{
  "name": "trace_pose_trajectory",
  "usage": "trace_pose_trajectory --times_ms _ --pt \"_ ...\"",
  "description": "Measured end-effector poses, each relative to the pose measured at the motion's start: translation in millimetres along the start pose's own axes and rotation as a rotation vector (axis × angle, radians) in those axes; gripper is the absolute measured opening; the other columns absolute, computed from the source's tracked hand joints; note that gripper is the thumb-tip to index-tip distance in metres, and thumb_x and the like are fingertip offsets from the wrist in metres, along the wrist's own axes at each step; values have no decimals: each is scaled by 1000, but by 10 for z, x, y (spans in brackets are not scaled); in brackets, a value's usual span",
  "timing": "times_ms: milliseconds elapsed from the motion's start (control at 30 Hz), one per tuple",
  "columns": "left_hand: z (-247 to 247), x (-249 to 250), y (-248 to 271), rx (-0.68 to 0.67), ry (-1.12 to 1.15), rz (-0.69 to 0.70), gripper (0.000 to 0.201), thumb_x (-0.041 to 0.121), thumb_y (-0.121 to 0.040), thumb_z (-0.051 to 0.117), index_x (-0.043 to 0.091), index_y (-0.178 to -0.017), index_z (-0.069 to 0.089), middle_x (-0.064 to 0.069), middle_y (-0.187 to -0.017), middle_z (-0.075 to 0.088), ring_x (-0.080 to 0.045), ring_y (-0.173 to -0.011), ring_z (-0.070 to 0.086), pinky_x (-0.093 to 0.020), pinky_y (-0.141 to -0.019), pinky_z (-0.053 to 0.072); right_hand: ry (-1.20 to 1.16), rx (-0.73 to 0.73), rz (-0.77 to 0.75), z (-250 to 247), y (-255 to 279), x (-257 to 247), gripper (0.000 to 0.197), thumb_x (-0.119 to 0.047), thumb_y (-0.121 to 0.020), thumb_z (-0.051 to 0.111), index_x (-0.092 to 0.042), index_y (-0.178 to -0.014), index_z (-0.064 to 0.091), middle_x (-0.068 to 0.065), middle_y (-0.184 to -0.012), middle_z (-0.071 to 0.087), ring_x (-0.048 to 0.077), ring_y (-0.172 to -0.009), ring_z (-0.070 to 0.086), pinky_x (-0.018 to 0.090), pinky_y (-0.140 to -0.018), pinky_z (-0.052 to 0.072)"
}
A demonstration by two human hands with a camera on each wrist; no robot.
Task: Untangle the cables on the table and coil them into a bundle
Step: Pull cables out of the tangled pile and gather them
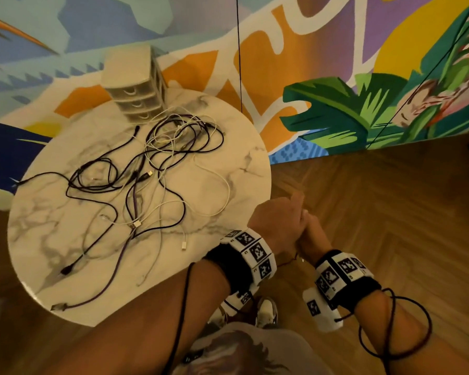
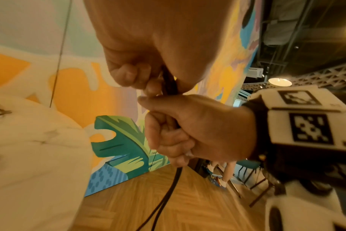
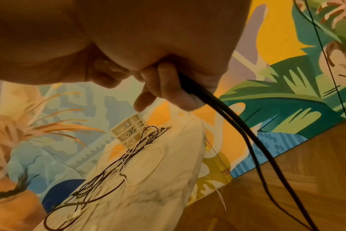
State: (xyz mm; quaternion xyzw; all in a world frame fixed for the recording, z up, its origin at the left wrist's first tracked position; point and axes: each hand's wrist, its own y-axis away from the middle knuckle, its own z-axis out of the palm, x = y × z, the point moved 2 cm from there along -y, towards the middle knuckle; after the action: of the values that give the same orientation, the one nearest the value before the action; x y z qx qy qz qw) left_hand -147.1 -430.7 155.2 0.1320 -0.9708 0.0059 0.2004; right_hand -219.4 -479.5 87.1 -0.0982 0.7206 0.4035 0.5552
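We see a round marble table (image 1: 228, 169) bearing tangled cables (image 1: 152, 169) and a small drawer unit (image 1: 136, 85).

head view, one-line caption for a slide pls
Both hands meet beside the round table, gripping a black cable; tangled cables lie on the marble top.

A small beige drawer unit (image 1: 137, 85) with three stacked drawers stands at the far edge of a round white marble table (image 1: 228, 171). Behind the drawer unit rises a bright mural wall (image 1: 336, 77) painted with orange shapes and green leaves. To the right of the drawer unit, past the table, lies wooden herringbone flooring (image 1: 390, 212).
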Motion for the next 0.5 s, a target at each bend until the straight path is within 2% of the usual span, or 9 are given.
trace_pose_trajectory --times_ms 33,100,133,167,267,333,367,433,500 --pt "-15 -25 -3 -20 3 -9 20 31 -98 38 12 -105 43 -8 -86 60 -27 -75 57 -33 -59 35 81 20 -116 -21 -8 37 44 2 -92 48 -37 -76 38 -17 -74 44 -24 -68 50 2 -68 42" --pt "-44 -30 10 -47 -5 46 20 30 -97 39 12 -103 43 -4 -79 53 -23 -68 51 -31 -58 33 14 -15 -166 1 -48 74 35 8 -93 38 -18 -69 45 -5 -61 50 -2 -47 54 10 -46 44" --pt "-59 -25 25 -49 -12 85 18 28 -97 39 12 -103 44 -3 -76 50 -21 -66 49 -30 -56 32 52 -34 -172 5 -58 77 34 10 -93 35 -12 -68 45 -2 -55 52 2 -44 52 11 -43 42" --pt "-65 -16 43 -45 -16 124 17 26 -97 40 11 -103 45 -2 -74 49 -19 -64 48 -29 -55 31 93 -57 -214 12 -69 74 33 11 -93 36 -10 -68 44 0 -53 53 4 -46 51 15 -44 45" --pt "-76 -42 95 -6 20 189 11 20 -94 45 10 -99 46 0 -66 47 -17 -57 46 -25 -50 27 153 -1 -73 115 -92 103 35 6 -88 54 -17 -64 43 2 -69 52 16 -68 53 26 -64 51" --pt "-71 -77 121 4 48 188 8 18 -92 46 12 -94 43 3 -62 41 -15 -52 43 -23 -48 25 318 -19 -57 155 -56 69 41 6 -87 57 -24 -65 39 -4 -71 47 10 -70 49 16 -67 46" --pt "-65 -95 133 2 54 182 8 18 -92 47 13 -94 41 3 -61 40 -15 -52 42 -23 -48 26 267 -37 -56 172 -38 76 42 10 -87 54 -24 -66 39 -6 -70 44 4 -66 47 11 -65 44" --pt "-52 -131 153 -2 62 164 11 19 -92 47 13 -96 39 2 -63 42 -15 -52 44 -25 -50 30 168 -159 -110 218 27 38 38 17 -88 44 -16 -69 41 -4 -62 47 0 -53 49 13 -55 44" --pt "-49 -183 165 4 52 125 14 23 -93 46 13 -100 40 0 -67 49 -17 -55 47 -28 -52 35 242 -168 -206 218 41 -3 35 17 -89 38 -11 -69 43 -1 -59 49 -1 -45 51 12 -47 43"
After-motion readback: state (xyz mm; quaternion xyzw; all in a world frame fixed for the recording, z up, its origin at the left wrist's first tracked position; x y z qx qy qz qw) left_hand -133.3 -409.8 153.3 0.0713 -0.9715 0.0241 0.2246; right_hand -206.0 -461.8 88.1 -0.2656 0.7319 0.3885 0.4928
